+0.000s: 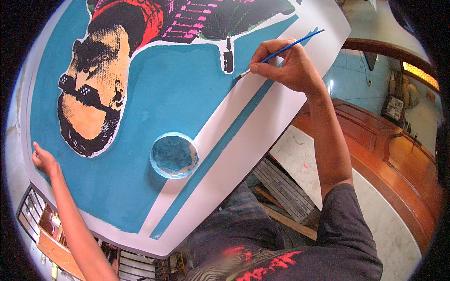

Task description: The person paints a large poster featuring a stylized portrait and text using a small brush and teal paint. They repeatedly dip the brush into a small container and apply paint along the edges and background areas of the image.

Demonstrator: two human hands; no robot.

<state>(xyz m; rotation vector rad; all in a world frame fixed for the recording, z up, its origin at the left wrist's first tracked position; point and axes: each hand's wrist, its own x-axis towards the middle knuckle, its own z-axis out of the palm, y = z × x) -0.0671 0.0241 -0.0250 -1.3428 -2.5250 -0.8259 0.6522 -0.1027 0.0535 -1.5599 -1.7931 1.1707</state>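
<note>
My right hand (281,63) holds a thin blue-handled paintbrush (304,36), its dark tip touching the blue paint beside a white stripe near the upper middle. The large painted board (117,196) has a blue ground, a printed-style head (89,112) in black and peach, red, pink and dark green patches along the top, and blue and white diagonal stripes (220,150). A round shallow container (173,154) with blue paint inside rests on the board, below and left of my right hand. My left hand (44,159) grips the board's left edge.
A wooden piece of furniture with carved panels (356,136) runs along the right, by a pale marble-like surface (375,201). Metal bars (129,264) and a small wooden shelf (54,248) show at the lower left. Stacked planks (286,192) lie below the board's right edge.
</note>
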